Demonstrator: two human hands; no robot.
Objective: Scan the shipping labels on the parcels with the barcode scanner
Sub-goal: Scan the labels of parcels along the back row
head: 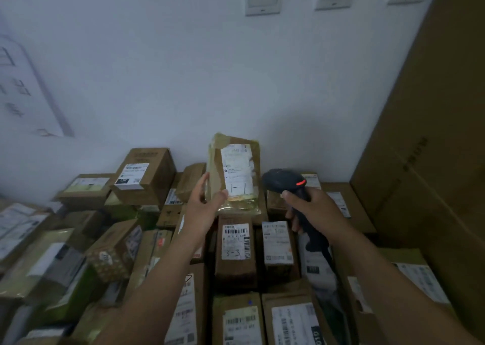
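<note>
My left hand [203,204] grips a small taped cardboard parcel [233,171] by its lower left edge and holds it upright above the pile. Its white shipping label [237,172] faces me, with "1-1" written at the bottom. My right hand [312,208] grips the handle of a black barcode scanner [284,180] with an orange-red button. The scanner's head sits just right of the held parcel, close to its right edge.
Many cardboard parcels with white labels cover the surface below, among them one marked "3-3" [235,242] and a larger box [144,174] at the back left. A tall cardboard carton [430,148] stands at the right. A white wall [183,69] is behind.
</note>
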